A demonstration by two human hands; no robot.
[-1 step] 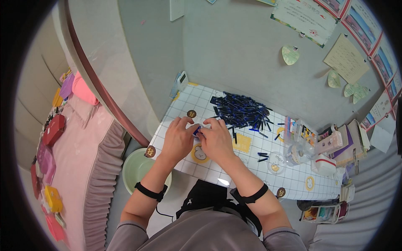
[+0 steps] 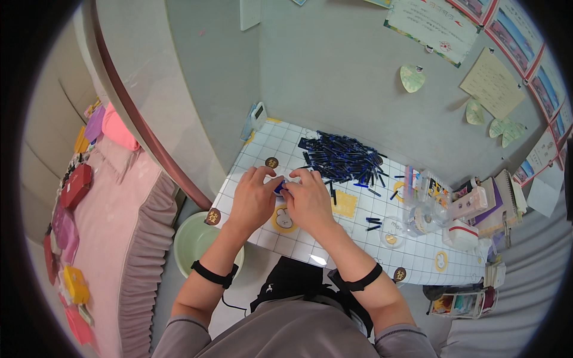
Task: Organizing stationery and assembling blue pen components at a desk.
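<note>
My left hand (image 2: 255, 194) and my right hand (image 2: 308, 200) meet over the near left part of the table. Their fingers are bent, with the thumbs close together on a small blue piece (image 2: 280, 188). Fingers cover most of that piece, so its kind cannot be made out. Just beyond my right hand lies a big heap of short dark-blue tubes (image 2: 343, 156) that look like pen ink cartridges. A few similar loose tubes (image 2: 373, 223) lie to the right, apart from the heap.
The table (image 2: 352, 250) has a white grid cover. At its right stand a clear round container (image 2: 393, 232), clear boxes (image 2: 431, 194), a white-and-red box (image 2: 462, 235) and notebooks (image 2: 501, 203). A green basin (image 2: 194, 238) is below the left edge, beside a pink bed (image 2: 128, 221).
</note>
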